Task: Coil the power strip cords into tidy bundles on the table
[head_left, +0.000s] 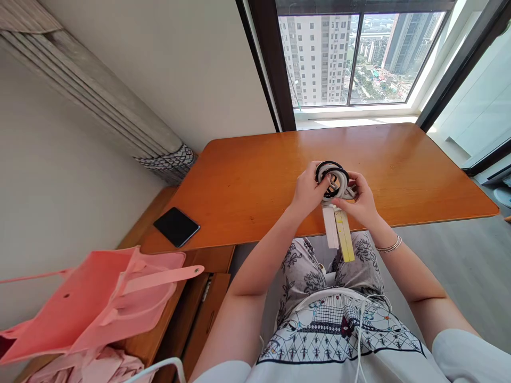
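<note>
Over the table's near edge, my left hand (308,187) grips the left side of a coiled cable (341,183), its thumb across the loops. The coil has black and white turns. My right hand (362,201) closes on the coil's lower right side, with fingers around the white turns. Below the coil hang a white bar (330,227) and a pale yellow bar (345,238), side by side. How they join the cable is hidden by my fingers and the loops.
A brown wooden table (247,175) stretches below a window (359,58). A black phone (176,227) lies near its left corner. A pink bag (107,298) rests on a wooden cabinet (203,314) at lower left. A tied curtain (104,101) hangs by the wall.
</note>
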{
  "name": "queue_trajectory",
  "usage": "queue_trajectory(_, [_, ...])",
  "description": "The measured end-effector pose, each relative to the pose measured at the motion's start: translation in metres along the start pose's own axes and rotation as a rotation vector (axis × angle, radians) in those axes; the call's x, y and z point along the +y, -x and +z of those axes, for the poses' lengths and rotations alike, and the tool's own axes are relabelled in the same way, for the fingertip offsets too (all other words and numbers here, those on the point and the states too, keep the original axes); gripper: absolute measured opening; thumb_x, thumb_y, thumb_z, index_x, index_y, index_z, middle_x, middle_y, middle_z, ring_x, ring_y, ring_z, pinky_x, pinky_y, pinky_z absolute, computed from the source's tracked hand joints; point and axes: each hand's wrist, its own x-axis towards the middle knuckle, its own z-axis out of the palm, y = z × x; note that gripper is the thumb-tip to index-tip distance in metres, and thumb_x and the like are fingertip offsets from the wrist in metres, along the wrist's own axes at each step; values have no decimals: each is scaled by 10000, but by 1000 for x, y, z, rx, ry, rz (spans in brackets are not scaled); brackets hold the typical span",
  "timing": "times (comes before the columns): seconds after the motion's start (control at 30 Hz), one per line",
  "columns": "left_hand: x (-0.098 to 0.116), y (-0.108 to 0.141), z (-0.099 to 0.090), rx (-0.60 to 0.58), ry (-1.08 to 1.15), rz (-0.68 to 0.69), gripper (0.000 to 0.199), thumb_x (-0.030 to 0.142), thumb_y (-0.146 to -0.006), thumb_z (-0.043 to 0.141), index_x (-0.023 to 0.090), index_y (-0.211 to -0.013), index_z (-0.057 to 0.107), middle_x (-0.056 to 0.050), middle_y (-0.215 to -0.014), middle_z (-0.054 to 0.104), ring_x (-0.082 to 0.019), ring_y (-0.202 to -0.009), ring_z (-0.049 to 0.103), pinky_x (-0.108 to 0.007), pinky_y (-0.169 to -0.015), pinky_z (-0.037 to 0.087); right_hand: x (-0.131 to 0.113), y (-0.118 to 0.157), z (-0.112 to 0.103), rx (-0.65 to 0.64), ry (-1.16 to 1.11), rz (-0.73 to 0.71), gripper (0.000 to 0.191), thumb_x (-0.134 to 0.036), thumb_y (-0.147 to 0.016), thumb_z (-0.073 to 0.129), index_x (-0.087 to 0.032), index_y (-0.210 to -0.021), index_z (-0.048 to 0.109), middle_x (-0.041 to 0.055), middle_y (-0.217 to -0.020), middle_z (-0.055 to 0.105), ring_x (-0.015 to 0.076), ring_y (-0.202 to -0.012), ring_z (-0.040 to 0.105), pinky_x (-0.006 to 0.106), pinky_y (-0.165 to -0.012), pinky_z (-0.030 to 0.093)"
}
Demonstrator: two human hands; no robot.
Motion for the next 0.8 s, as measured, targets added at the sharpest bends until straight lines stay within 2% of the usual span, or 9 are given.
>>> queue_trajectory(0.13, [-1,-1,-3,-94,140,-47,214,336,-846,691,213,-1004,615,-19,-902,736,-193,-826,681,-300,-761,526,13,-18,-18,-76,-155,64,588,-534,-662,871,-284,-1148,653,18,-984,633,187,-867,571,352,-826,520])
queue_trajectory(0.23, [3,1,-4,-156,185,-52,248,353,-842,693,206,-1023,609,-25,-929,738,-189,-850,687,-296,-772,523,22,-28,-27,-90,-211,87,480,-506,-682,869,-279,-1058,674,-6,-880,617,165,-788,564,342,-782,532])
queue_trajectory(0.3, [6,2,-4,-179,192,-51,274,352,-833,701,205,-1042,604,-26,-942,739,-190,-860,687,-296,-779,520,26,-34,-28,-47,-236,75,486,-499,-671,881,-287,-1051,666,1,-931,639,162,-793,586,342,-773,548])
queue_trajectory(0.37, [7,2,-3,-187,197,-55,291,352,-826,710,204,-1053,602,-25,-944,738,-192,-866,687,-298,-787,519,30,-41,-25,47,-257,52,559,-515,-658,886,-310,-1117,642,28,-1085,660,173,-865,624,348,-802,564])
queue_trajectory(0.47, [8,2,0,-189,214,-50,312,350,-826,718,204,-1075,602,-32,-983,746,-199,-911,694,-302,-821,522,36,-48,-15,152,-300,70,612,-582,-694,842,-320,-1196,609,60,-1213,662,188,-975,655,354,-862,570])
queue_trajectory(0.6, [6,3,2,-170,188,-43,319,355,-825,742,206,-1073,608,-33,-990,754,-198,-902,696,-298,-809,522,41,-44,-2,166,-324,153,517,-650,-759,763,-283,-1103,646,35,-1049,695,175,-905,668,330,-828,567])
queue_trajectory(0.7, [7,3,1,-93,77,-47,290,369,-857,719,211,-1077,615,-38,-996,753,-204,-896,689,-303,-797,514,38,-31,3,134,-335,150,495,-711,-812,684,-265,-1026,674,20,-937,683,172,-850,656,318,-798,568])
queue_trajectory(0.8, [13,2,-2,-26,-86,-61,263,359,-903,659,213,-1118,617,-51,-1023,748,-223,-930,682,-323,-826,508,30,-15,4,13,-396,56,651,-817,-776,648,-273,-1134,670,55,-1070,689,213,-961,666,355,-850,587])
